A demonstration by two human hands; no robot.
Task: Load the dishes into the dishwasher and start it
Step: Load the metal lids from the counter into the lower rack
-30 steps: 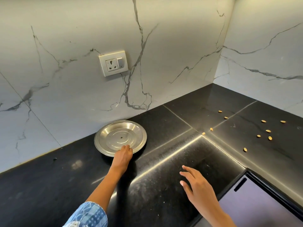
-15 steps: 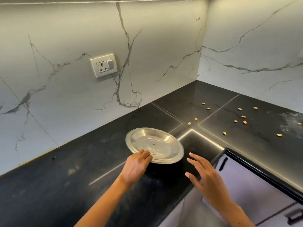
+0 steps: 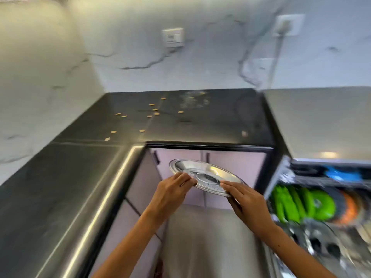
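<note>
A round steel plate point(image 3: 202, 173) hangs in the air in front of the counter's inner corner, tilted down toward me. My left hand point(image 3: 170, 192) grips its near left rim, fingers on top. My right hand point(image 3: 246, 199) holds the near right rim, fingers on top and thumb under. At the right stands the open dishwasher point(image 3: 285, 173) with its pulled-out rack point(image 3: 321, 227), which holds green plates point(image 3: 305, 203), an orange dish point(image 3: 350, 209) and some steel items. The frame is blurred by motion.
The black L-shaped counter point(image 3: 60, 187) runs along the left and the back, with several small seeds point(image 3: 140, 115) scattered on it. Pale cabinet doors point(image 3: 230, 163) lie below the counter. A grey appliance top point(image 3: 325, 121) sits at the right. Wall sockets point(image 3: 173, 37) are on the marble wall.
The plate has left the counter and is now carried in the air by both hands. My view has swung right, bringing the open dishwasher rack into sight.
</note>
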